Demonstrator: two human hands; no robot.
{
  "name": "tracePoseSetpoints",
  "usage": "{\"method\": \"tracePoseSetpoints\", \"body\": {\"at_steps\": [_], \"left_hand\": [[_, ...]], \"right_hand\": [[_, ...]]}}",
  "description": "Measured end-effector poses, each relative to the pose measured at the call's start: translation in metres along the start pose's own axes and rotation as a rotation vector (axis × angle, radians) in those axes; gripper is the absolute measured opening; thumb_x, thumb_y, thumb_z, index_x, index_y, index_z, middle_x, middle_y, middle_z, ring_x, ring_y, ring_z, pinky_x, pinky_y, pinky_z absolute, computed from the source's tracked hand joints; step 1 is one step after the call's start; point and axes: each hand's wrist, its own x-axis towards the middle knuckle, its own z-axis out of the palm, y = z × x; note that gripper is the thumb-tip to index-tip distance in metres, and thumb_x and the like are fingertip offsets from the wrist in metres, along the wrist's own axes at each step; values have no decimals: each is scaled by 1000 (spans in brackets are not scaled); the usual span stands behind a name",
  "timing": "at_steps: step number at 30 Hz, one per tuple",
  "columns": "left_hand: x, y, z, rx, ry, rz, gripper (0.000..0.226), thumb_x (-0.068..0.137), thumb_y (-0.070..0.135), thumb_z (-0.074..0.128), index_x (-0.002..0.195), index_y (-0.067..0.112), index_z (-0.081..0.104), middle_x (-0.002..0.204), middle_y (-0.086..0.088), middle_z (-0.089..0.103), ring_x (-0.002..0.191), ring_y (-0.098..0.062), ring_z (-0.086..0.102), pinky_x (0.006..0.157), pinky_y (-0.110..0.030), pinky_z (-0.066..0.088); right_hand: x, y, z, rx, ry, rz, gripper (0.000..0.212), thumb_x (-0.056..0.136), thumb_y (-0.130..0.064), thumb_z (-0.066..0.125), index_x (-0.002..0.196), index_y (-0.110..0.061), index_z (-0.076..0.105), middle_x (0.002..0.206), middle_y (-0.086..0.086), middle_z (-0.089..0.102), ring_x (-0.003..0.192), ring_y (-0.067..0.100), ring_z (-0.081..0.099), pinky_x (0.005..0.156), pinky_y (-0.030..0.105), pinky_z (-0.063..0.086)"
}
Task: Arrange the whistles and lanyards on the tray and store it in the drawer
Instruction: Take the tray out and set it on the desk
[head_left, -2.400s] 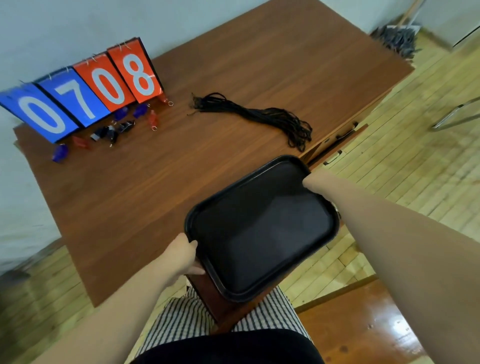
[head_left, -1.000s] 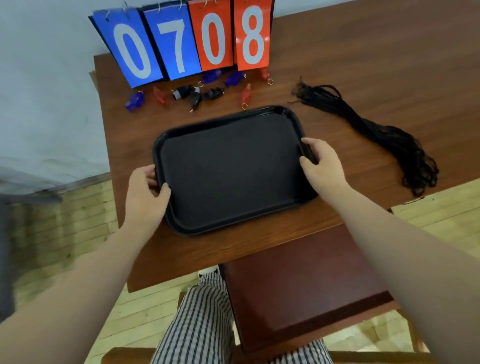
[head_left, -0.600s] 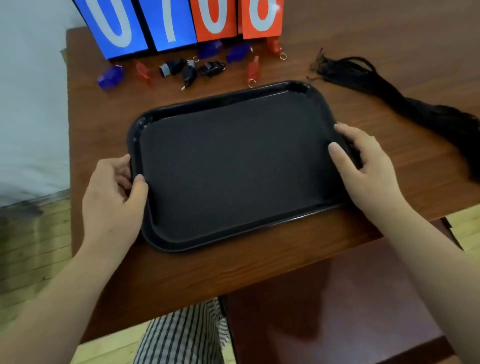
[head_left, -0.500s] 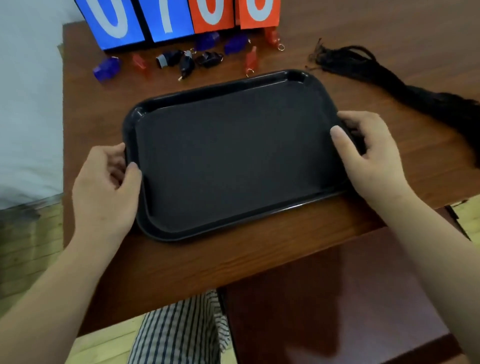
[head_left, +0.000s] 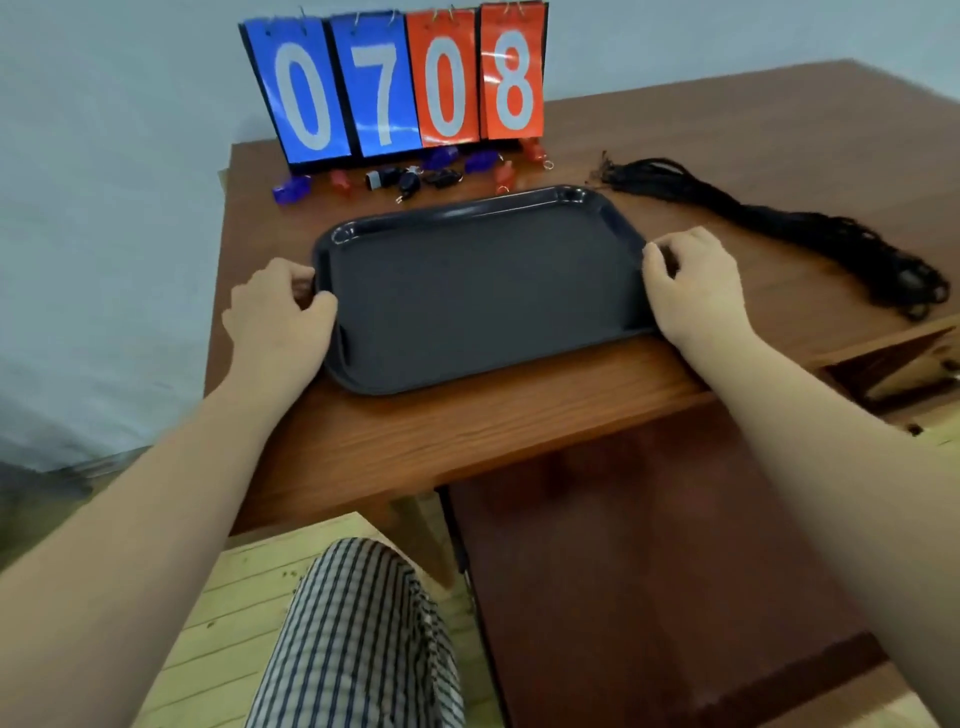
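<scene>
1. Left hand (head_left: 278, 317): grips the left short rim of the tray (head_left: 483, 291), thumb hooked over the rim onto the inner side, fingers curled at the outer edge.
2. Right hand (head_left: 693, 283): holds the right short rim of the same tray, fingers bent over the edge and knuckles up.
3. Tray: black, rectangular with rounded corners, nothing on it. It lies flat on the table (head_left: 519, 415) at centre frame, its near long rim close to the table's front edge.
4. Whistles (head_left: 410, 179): a loose row of small blue, red and black pieces, upper centre of the frame, between the tray's far rim and the scoreboard (head_left: 410, 78). All lie on the tabletop, outside the tray. Several carry small metal rings.
5. Lanyards (head_left: 779, 223): one bundle of black cords, upper right, running diagonally toward the right edge of the frame. It lies on the tabletop, near the right hand but apart from it.
6. Drawer (head_left: 898, 364): right edge of the frame, just under the tabletop, standing ajar; contents not readable.
7. Scoreboard: two blue cards and two orange cards reading 0 7 0 8, upright at the table's far edge.
8. Checked trousers (head_left: 358, 639): lower centre, above a wood-plank floor (head_left: 249, 597).
</scene>
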Motion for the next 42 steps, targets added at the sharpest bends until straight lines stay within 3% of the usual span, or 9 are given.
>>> {"method": "tracePoseSetpoints", "body": {"at_steps": [4, 7, 10, 13, 21, 28, 37, 42], "left_hand": [[4, -1, 2, 16, -5, -18, 31, 90, 32, 52, 119, 23, 60, 122, -4, 65, 119, -30, 54, 107, -48, 35], [6, -1, 4, 6, -7, -41, 29, 91, 31, 52, 119, 24, 59, 121, -2, 66, 120, -28, 53, 107, -45, 32], [7, -2, 4, -20, 3, -36, 30, 89, 31, 54, 118, 23, 61, 118, 1, 67, 119, -26, 54, 108, -45, 31], [8, -3, 3, -48, 23, -25, 31, 87, 33, 56, 116, 23, 62, 116, 3, 67, 117, -23, 56, 107, -44, 32], [14, -5, 7, -53, -20, -16, 49, 89, 33, 53, 138, 27, 48, 124, 6, 63, 127, -21, 47, 110, -45, 24], [11, -1, 3, -176, -24, -76, 70, 90, 25, 57, 151, 30, 23, 133, 6, 60, 135, -25, 42, 118, -51, 16], [22, -15, 7, -329, -68, -150, 71, 76, 39, 61, 139, 45, 30, 130, 16, 61, 132, -21, 46, 112, -55, 34], [20, -15, 6, -279, -76, -112, 57, 84, 39, 58, 137, 38, 41, 137, 11, 58, 132, -21, 47, 114, -52, 31]], "right_hand": [[-10, -10, 6, -52, -25, 123, 34, 98, -23, 44, 122, -14, 67, 126, 6, 56, 118, 28, 48, 102, 39, 39], [-17, -18, 8, -45, -25, 166, 36, 97, -27, 47, 128, -16, 62, 132, 4, 54, 122, 26, 47, 105, 40, 37], [-20, -17, 4, 175, 94, 220, 29, 96, -21, 48, 121, -16, 60, 122, 2, 55, 112, 20, 54, 96, 35, 47], [-20, -14, 2, 230, 151, 278, 22, 95, -17, 48, 115, -16, 58, 115, 0, 53, 99, 16, 55, 81, 26, 44], [-17, -16, 4, 156, 103, 214, 27, 96, -22, 47, 117, -15, 62, 112, 0, 52, 104, 20, 55, 93, 39, 50], [-19, -19, 3, 137, 83, 165, 27, 96, -23, 52, 121, -16, 61, 118, 3, 55, 108, 18, 54, 93, 31, 49], [-19, -20, 4, 115, 64, 154, 27, 98, -30, 51, 120, -17, 59, 116, 3, 53, 106, 19, 53, 93, 36, 50], [-18, -20, 6, 99, 48, 155, 27, 99, -33, 49, 119, -18, 59, 116, 2, 51, 104, 18, 52, 90, 34, 49]]}}
